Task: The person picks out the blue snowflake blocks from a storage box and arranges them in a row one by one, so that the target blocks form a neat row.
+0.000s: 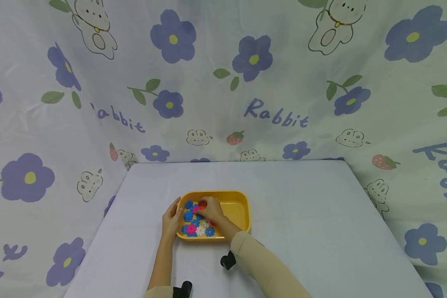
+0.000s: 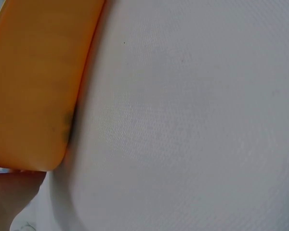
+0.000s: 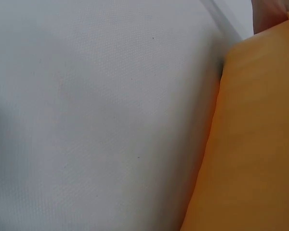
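Observation:
A shallow yellow tray sits on the white table in the head view. Small gear-edged plastic discs, like snowflake building pieces, lie heaped in its left half, mostly blue with some pink, white and red. At the tray's left end my left hand grips the rim, and the left wrist view shows that hand against the tray's outer wall. My right hand reaches over the front rim into the heap, fingers curled, pinching a pink disc. Its fingertips partly hide the pieces beneath.
The white tabletop stretches around the tray. Behind and beside it hangs a cloth printed with flowers and rabbits. Black wrist cameras sit at both sleeves, and the right wrist view holds mostly table surface and the tray's side.

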`<state>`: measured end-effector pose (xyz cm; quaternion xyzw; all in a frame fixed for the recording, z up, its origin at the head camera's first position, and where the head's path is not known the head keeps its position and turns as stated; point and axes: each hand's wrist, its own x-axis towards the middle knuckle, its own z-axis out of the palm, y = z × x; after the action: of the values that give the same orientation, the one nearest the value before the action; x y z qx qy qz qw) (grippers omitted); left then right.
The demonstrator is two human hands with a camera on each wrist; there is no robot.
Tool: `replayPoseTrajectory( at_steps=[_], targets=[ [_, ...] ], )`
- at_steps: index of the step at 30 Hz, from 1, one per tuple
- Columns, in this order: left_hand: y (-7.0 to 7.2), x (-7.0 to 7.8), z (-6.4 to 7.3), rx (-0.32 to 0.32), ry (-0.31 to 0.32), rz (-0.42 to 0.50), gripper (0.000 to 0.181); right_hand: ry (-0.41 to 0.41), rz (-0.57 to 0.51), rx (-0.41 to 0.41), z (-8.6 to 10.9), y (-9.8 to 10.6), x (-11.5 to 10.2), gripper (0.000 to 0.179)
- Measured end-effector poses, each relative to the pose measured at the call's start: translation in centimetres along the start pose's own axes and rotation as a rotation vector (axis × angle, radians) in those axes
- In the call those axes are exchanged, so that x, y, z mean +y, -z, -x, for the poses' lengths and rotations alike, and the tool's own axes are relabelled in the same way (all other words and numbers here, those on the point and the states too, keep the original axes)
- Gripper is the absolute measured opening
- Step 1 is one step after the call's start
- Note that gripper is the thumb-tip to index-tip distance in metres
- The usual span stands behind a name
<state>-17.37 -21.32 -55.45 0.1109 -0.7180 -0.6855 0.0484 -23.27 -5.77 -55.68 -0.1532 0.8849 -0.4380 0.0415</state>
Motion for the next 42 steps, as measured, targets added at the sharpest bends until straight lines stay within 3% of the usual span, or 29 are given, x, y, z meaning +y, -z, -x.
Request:
replayPoseTrajectory(
  at_steps=[7,17,26,35,38,42],
  targets=[
    [-0.1,-0.1,0.1,0.003,-0.009,0.002,0.044,-0.017,0.059,0.039,-0.1,-0.3,0.0,0.035],
    [-0.2,-0.5,0.0,0.01,-0.009,0.033,0.045,-0.034,0.02,0.042,0.1,-0.1,0.5,0.029],
    [-0.1,-0.5,0.0,0.001,0.023,0.028,0.045,0.047,-0.282,0.039,-0.5,0.4,1.4,0.017],
    [-0.2,-0.4,0.1,0.019,0.0,0.018,0.045,-0.062,-0.698,-0.139,0.7,4.2,0.5,0.025],
    [-0.2,-0.3,0.1,0.024,-0.002,0.013,0.044,-0.091,-0.754,-0.14,1.0,5.4,0.6,0.026],
    [-0.2,-0.1,0.0,0.025,-0.004,0.002,0.044,-0.119,-0.75,-0.125,1.3,6.8,0.6,0.031]
  ],
)
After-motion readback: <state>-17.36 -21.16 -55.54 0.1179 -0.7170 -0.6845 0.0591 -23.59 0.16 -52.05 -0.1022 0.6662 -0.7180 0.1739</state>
